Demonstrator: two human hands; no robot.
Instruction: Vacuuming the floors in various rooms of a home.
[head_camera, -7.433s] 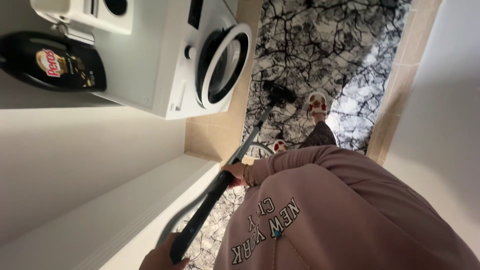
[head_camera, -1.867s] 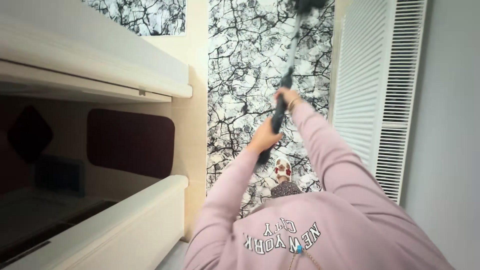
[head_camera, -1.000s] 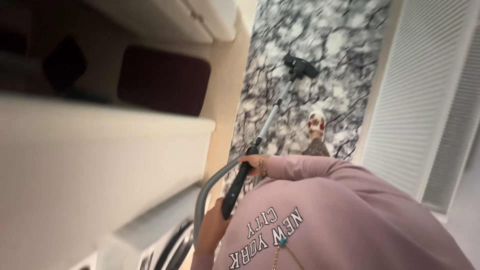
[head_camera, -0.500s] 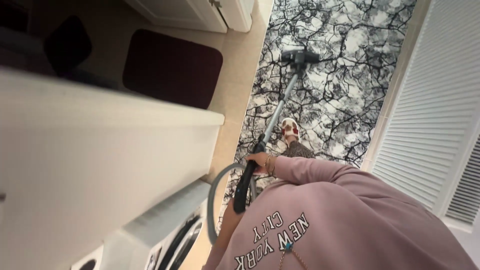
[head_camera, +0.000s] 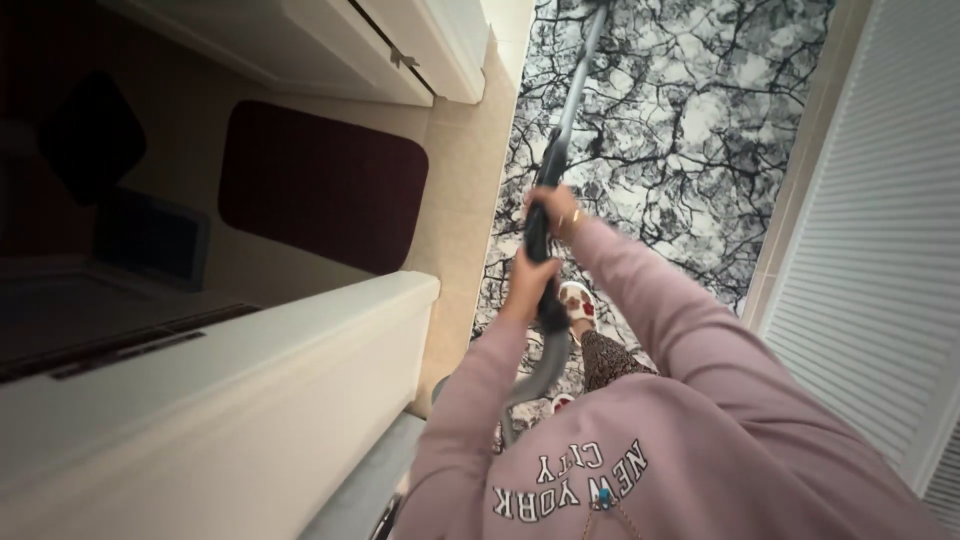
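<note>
- Left hand (head_camera: 528, 283): fingers wrapped tight round the dark handle (head_camera: 541, 268) of the vacuum wand, at its lower end, just above where the grey hose (head_camera: 541, 365) curves away.
- Right hand (head_camera: 553, 208): also clamped round the wand, higher up than the left; gold bracelet at the wrist, ring on one finger.
- The two hands sit near each other on the same shaft, not touching; both arms stretched forward in pink sleeves.
- Vacuum wand (head_camera: 572, 95): grey metal tube running from the hands up and away to the top edge of the view, tilted slightly right; floor head cut off by the frame, cannot see it.
- Wand lies over the rug (head_camera: 690, 130), black and white branch pattern, which runs the length of the narrow floor.
- Hose drops from the handle towards the person's body and goes out of sight behind the pink sweatshirt (head_camera: 700, 450).
- One foot in a white slipper with red spots (head_camera: 578, 301) stands on the rug, just below the left hand; patterned trouser leg above it.
- Left: dark red mat (head_camera: 320, 185) on beige floor tiles, past a white panel (head_camera: 210, 390) in the foreground.
- White door (head_camera: 430, 40) top left, seen edge-on.
- Right: white ribbed radiator (head_camera: 880, 230) beside the rug edge.
</note>
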